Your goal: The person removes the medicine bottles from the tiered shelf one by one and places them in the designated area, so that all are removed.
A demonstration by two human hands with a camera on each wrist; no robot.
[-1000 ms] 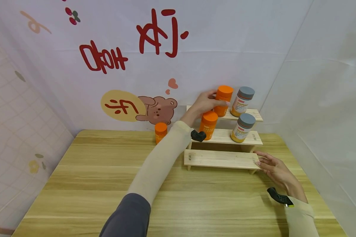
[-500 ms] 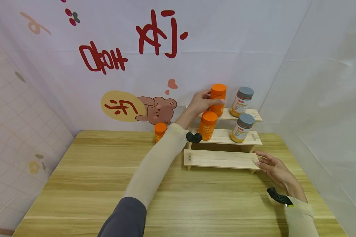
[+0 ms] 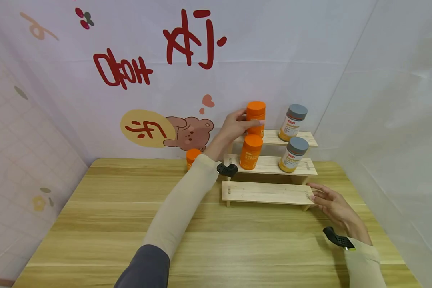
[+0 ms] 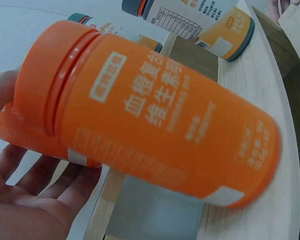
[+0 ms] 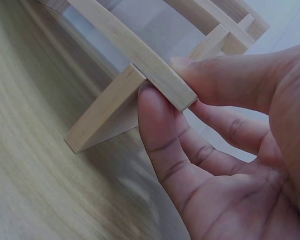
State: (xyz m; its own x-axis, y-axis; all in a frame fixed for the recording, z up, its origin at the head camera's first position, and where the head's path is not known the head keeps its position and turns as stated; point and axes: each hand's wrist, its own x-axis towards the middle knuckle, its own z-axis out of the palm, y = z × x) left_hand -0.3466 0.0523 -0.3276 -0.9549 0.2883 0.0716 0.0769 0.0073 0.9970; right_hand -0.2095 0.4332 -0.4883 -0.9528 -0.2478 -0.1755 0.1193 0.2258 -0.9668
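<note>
My left hand [image 3: 236, 125] holds an orange supplement bottle [image 3: 255, 112] at the left part of the top tier of a wooden step rack [image 3: 268, 192]. Whether the bottle's base touches the board is hidden. A second orange bottle [image 4: 155, 115] stands on the middle tier, just in front, and covers part of the held one in the left wrist view. At the rack's lower right corner, my right hand [image 3: 333, 206] pinches the end of the bottom board [image 5: 139, 52] between thumb and fingers.
Two grey-capped bottles stand on the right side, one on the top tier [image 3: 293, 123] and one on the middle tier [image 3: 293, 155]. Behind my left forearm, a smaller orange bottle [image 3: 192, 156] is partly hidden on the table [image 3: 129, 200]. A printed cloth wall [image 3: 273, 52] rises behind the rack.
My left hand has slid leftward along the top tier with the orange bottle, away from the grey-capped one. The right hand stays on the board's end.
</note>
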